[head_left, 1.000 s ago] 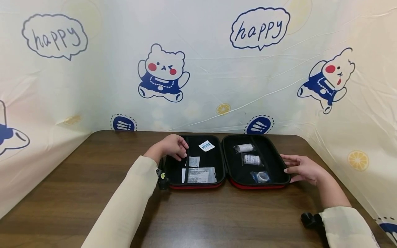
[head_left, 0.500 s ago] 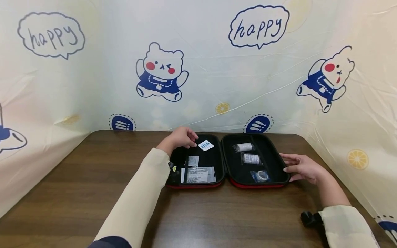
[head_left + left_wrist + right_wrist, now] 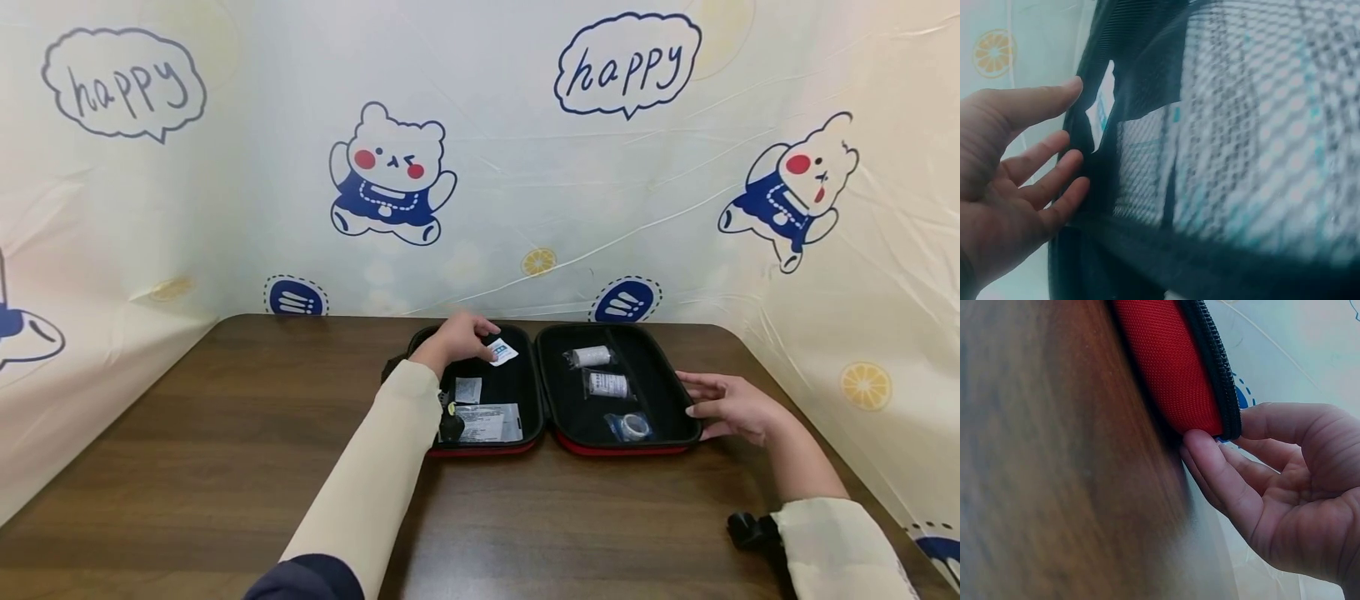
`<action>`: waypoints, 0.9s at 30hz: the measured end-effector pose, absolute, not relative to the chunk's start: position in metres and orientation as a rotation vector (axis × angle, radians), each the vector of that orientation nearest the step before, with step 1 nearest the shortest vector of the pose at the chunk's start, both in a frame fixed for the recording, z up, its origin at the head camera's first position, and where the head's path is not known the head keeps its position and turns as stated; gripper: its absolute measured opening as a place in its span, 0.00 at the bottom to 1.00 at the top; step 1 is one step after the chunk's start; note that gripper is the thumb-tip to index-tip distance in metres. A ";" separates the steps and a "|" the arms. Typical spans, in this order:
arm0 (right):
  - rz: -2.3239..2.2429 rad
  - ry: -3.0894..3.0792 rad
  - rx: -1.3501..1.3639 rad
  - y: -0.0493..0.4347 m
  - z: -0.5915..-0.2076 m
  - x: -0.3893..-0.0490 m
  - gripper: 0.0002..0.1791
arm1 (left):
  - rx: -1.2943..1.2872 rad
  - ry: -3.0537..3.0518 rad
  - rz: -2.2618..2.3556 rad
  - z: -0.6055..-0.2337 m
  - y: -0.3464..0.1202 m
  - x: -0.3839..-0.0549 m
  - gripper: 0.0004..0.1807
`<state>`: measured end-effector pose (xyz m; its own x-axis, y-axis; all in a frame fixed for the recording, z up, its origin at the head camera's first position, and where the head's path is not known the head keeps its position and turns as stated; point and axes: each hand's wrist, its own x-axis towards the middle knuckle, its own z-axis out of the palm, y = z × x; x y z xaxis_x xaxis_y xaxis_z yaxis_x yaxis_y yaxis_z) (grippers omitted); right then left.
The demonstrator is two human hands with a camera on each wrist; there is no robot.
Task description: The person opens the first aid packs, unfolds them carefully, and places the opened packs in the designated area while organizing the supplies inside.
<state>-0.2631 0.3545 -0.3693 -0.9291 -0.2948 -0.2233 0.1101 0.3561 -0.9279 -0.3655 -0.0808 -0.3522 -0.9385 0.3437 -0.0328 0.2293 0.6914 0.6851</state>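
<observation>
An open red case (image 3: 480,450) with a black lining lies flat on the wooden table (image 3: 187,433). My left hand (image 3: 457,337) reaches over the far end of its left half, fingertips touching a small blue-and-white packet (image 3: 502,352). In the left wrist view the left hand (image 3: 1016,187) has loosely straight fingers against the black mesh pocket (image 3: 1241,156), with the packet (image 3: 1105,100) beside the thumb. My right hand (image 3: 731,406) rests against the case's right edge. In the right wrist view the right hand (image 3: 1285,487) has its thumb on the zipper rim and its fingers against the red shell (image 3: 1172,369).
The left half also holds a small white sachet (image 3: 468,390) and a flat clear packet (image 3: 486,422). The right half holds two wrapped bandage rolls (image 3: 591,357) (image 3: 608,385) and a tape roll (image 3: 634,427). A printed plastic sheet (image 3: 525,167) walls the table at the back and both sides.
My left hand has moved from the near-left part of the case to its far end and rightward, reaching the blue-and-white packet. The right hand and the case have stayed put.
</observation>
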 end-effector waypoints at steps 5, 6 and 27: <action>-1.592 2.271 -0.164 0.355 -0.369 -0.263 0.41 | 0.454 2.779 0.956 -0.361 -0.074 -0.365 0.28; -1.592 2.270 -0.161 0.355 -0.368 -0.262 0.41 | 0.454 2.791 0.933 -0.362 -0.073 -0.365 0.28; -1.592 2.265 -0.169 0.355 -0.368 -0.263 0.40 | 0.455 2.910 0.805 -0.369 -0.070 -0.367 0.25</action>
<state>-0.2626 0.3546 -0.3682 -0.9259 -0.3025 -0.2260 0.1101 0.3563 -0.9279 -0.3668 -0.0699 -0.3689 -0.9518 0.3068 -0.0052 0.2605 0.8168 0.5148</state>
